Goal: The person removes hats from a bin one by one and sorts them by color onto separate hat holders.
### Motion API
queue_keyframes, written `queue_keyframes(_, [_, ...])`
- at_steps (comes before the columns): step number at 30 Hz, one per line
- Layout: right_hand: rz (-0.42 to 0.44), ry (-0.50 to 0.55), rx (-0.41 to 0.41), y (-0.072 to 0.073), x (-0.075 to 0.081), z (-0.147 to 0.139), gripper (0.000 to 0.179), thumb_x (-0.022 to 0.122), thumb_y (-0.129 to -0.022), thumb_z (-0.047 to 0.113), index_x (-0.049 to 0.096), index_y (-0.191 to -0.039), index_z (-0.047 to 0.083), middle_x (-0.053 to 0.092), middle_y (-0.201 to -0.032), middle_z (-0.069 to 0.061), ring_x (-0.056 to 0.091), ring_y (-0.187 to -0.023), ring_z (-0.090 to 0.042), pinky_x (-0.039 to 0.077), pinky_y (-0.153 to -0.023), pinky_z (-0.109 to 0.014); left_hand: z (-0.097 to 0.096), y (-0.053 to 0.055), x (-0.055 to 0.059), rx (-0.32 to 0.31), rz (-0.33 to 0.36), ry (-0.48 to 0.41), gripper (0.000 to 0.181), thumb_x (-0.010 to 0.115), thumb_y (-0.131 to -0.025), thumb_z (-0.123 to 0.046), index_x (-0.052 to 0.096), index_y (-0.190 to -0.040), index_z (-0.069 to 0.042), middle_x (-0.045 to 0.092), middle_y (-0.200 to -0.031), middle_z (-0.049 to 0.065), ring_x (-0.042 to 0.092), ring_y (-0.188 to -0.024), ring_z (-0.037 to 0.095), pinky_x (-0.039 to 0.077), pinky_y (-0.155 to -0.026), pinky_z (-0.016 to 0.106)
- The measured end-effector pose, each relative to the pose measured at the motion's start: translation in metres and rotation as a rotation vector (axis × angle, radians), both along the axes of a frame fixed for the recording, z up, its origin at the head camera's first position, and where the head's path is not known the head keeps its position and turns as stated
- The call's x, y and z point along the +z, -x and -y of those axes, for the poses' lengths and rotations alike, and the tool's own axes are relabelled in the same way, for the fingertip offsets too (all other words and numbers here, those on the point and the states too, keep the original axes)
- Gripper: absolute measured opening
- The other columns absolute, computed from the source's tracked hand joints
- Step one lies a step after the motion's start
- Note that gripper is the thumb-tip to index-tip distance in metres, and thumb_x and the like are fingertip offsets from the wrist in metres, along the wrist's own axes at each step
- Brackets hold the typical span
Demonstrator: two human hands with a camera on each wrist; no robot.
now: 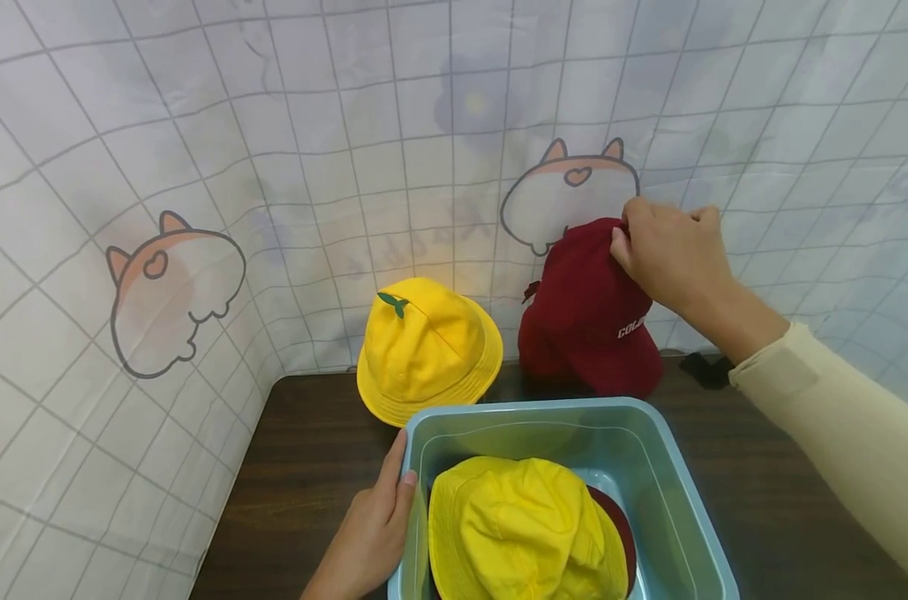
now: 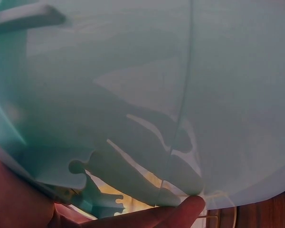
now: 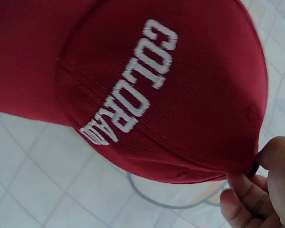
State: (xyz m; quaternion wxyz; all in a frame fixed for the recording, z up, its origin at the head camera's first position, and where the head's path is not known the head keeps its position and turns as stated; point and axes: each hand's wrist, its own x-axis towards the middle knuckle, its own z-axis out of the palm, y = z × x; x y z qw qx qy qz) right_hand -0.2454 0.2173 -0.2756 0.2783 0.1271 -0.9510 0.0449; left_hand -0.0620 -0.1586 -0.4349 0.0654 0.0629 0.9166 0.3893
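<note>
The thumb and fingers of the right hand (image 1: 674, 250) pinch the dark red cap (image 1: 584, 287) at the top of its crown. The cap hangs below these fingers, its brim lowest; whether it touches the table (image 1: 296, 467), I cannot tell. White letters (image 3: 133, 83) spelling COLORADO are on its front. A pale sleeve (image 1: 829, 408) begins behind the right wrist, and near this wrist, below it, lies a small dark thing (image 1: 707, 372).

The thumb and forefinger of the left hand (image 1: 371, 529) lie straight along the side of the blue basin (image 1: 529, 408), touching it near the rim; its other fingers are mostly hidden. To the right of these fingers, inside the basin, a yellow hat (image 1: 529, 525) rests over a dark red thing (image 1: 623, 525). Just beyond the left fingertips, outside the basin, stands a second yellow hat (image 1: 423, 354) with a green leaf (image 1: 395, 304). Farther from both hands is a white checked cloth (image 1: 311, 83).
</note>
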Motion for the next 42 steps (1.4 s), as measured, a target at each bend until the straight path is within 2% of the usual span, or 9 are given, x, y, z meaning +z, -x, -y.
queue_keyframes(5, [0.024, -0.021, 0.015, -0.006, -0.017, -0.006, 0.029, 0.047, -0.104, 0.028, 0.056, -0.095, 0.002, 0.064, -0.073, -0.016, 0.062, -0.069, -0.033, 0.043, -0.067, -0.059, 0.0, 0.0, 0.0, -0.007, 0.005, 0.0, 0.057, 0.033, -0.113, -0.041, 0.015, -0.165, -0.027, 0.071, -0.116, 0.02, 0.066, -0.086, 0.013, 0.054, -0.087, 0.047])
queue_keyframes(14, [0.104, -0.031, -0.012, -0.02, -0.048, -0.002, 0.027, 0.048, -0.103, 0.029, 0.052, -0.09, 0.006, 0.058, -0.063, -0.009, 0.057, -0.06, -0.029, 0.043, -0.062, -0.053, 0.002, 0.001, -0.001, -0.011, 0.009, -0.002, 0.058, 0.032, -0.113, -0.042, 0.013, -0.165, -0.029, 0.069, -0.121, 0.022, 0.066, -0.087, 0.013, 0.054, -0.087, 0.047])
queue_keyframes(19, [0.137, -0.028, 0.001, -0.025, -0.061, 0.002, 0.026, 0.05, -0.102, 0.03, 0.054, -0.093, 0.006, 0.056, -0.062, -0.006, 0.054, -0.057, -0.026, 0.044, -0.06, -0.05, 0.003, 0.001, 0.0, -0.027, 0.0, -0.007, 0.06, 0.033, -0.112, -0.045, 0.014, -0.165, -0.027, 0.07, -0.117, 0.022, 0.067, -0.088, 0.015, 0.054, -0.086, 0.049])
queue_keyframes(23, [0.155, -0.006, 0.02, -0.026, -0.067, 0.002, 0.025, 0.052, -0.102, 0.029, 0.055, -0.096, 0.006, 0.056, -0.063, -0.005, 0.054, -0.058, -0.025, 0.044, -0.059, -0.048, 0.006, 0.004, 0.007, -0.045, 0.014, 0.079, 0.061, 0.037, -0.111, -0.044, 0.015, -0.165, -0.027, 0.073, -0.098, 0.016, 0.067, -0.081, 0.014, 0.055, -0.081, 0.048])
queue_keyframes(28, [0.238, 0.065, 0.061, -0.026, -0.069, -0.004, 0.023, 0.057, -0.101, 0.028, 0.057, -0.104, 0.005, 0.062, -0.07, -0.007, 0.056, -0.061, -0.023, 0.05, -0.058, -0.042, 0.012, 0.014, 0.043, -0.079, 0.025, 0.212, 0.053, 0.043, -0.109, -0.046, 0.04, -0.158, -0.024, 0.065, -0.078, -0.003, 0.064, -0.077, 0.01, 0.054, -0.073, 0.041])
queue_keyframes(33, [0.404, 0.276, 0.112, -0.024, -0.067, -0.017, 0.035, 0.054, -0.105, 0.036, 0.055, -0.118, 0.004, 0.07, -0.091, -0.015, 0.061, -0.07, -0.023, 0.055, -0.057, -0.034, 0.009, 0.033, 0.095, -0.097, -0.099, 0.266, 0.035, 0.051, -0.108, -0.04, 0.064, -0.136, -0.023, 0.06, -0.073, -0.011, 0.055, -0.066, 0.005, 0.047, -0.064, 0.03])
queue_keyframes(38, [0.474, 0.447, 0.075, -0.018, -0.065, -0.04, 0.05, 0.041, -0.107, 0.051, 0.053, -0.125, 0.006, 0.07, -0.103, -0.018, 0.061, -0.083, -0.029, 0.048, -0.061, -0.035, -0.008, 0.066, 0.133, -0.189, -0.231, 0.236, 0.029, 0.055, -0.107, -0.032, 0.07, -0.126, -0.017, 0.059, -0.066, -0.007, 0.052, -0.059, 0.008, 0.048, -0.062, 0.029])
queue_keyframes(40, [0.511, 0.48, 0.049, -0.015, -0.068, -0.05, 0.054, 0.038, -0.107, 0.054, 0.052, -0.128, 0.006, 0.07, -0.109, -0.018, 0.061, -0.089, -0.03, 0.047, -0.064, -0.035, -0.018, 0.083, 0.142, -0.235, -0.241, 0.229, 0.028, 0.055, -0.107, -0.029, 0.07, -0.125, -0.014, 0.052, -0.061, -0.002, 0.048, -0.055, 0.013, 0.046, -0.061, 0.03])
queue_keyframes(42, [0.565, 0.498, 0.029, -0.011, -0.074, -0.06, 0.058, 0.035, -0.107, 0.055, 0.051, -0.131, 0.004, 0.069, -0.113, -0.02, 0.062, -0.094, -0.03, 0.047, -0.067, -0.034, -0.029, 0.102, 0.146, -0.265, -0.246, 0.236, 0.028, 0.056, -0.107, -0.027, 0.07, -0.125, -0.011, 0.06, -0.07, -0.002, 0.054, -0.063, 0.014, 0.05, -0.067, 0.031])
